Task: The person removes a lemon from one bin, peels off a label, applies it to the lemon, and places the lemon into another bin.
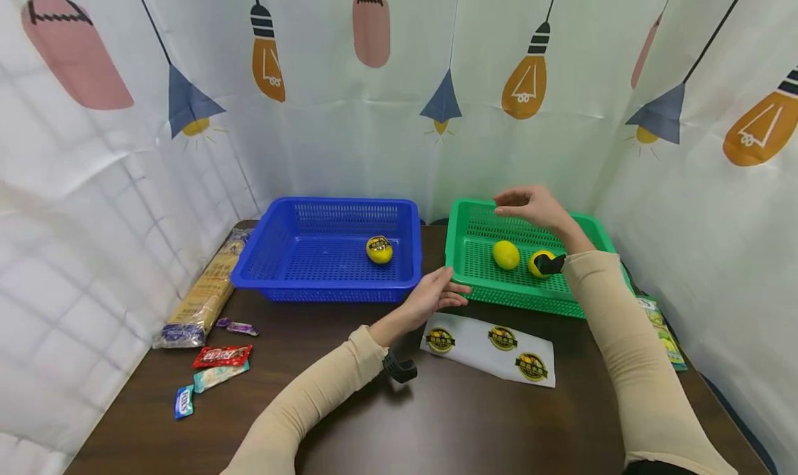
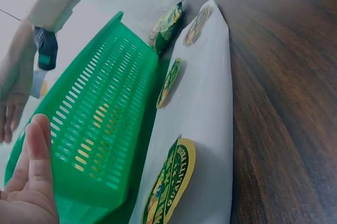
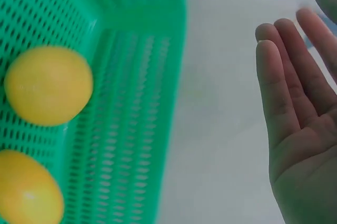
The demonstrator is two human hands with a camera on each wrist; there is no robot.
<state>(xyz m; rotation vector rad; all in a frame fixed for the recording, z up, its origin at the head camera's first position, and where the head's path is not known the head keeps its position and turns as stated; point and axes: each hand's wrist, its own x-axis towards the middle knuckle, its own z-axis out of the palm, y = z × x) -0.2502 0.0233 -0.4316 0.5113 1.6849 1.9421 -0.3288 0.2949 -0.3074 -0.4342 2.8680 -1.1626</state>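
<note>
With the green basket (image 1: 511, 296) being taken as the landmark, the labelling of fruit appears to be only partly carried out. One labelled fruit (image 1: 379, 257) is being held in the blue basket (image 1: 318, 253), to the left of the green basket, and its dark-and-yellow sticker (image 1: 378, 244) is being shown on top; that piece is being judged as done. Inside the green basket, a round yellow fruit (image 1: 506, 255) and a second yellow fruit (image 1: 533, 264) are being contained, the latter being partly covered by a wrist strap (image 1: 550, 264) in the head view. No sticker is being shown on the visible sides of either, so both are being counted as left, although their hidden sides cannot be checked. On the bench (image 1: 474, 426), just in front of the green basket, three more stickers are being carried by a white sheet (image 1: 483, 357). Nothing is being gripped by either hand: the left hand (image 1: 433, 295) is being held at the near left corner of the green basket, its fingers being loosely extended, and whether the rim is being touched cannot be told. The right hand (image 1: 530, 206) is being held above the green basket, its fingers being lightly bent and spread from the thumb, with no fruit being touched.
</note>
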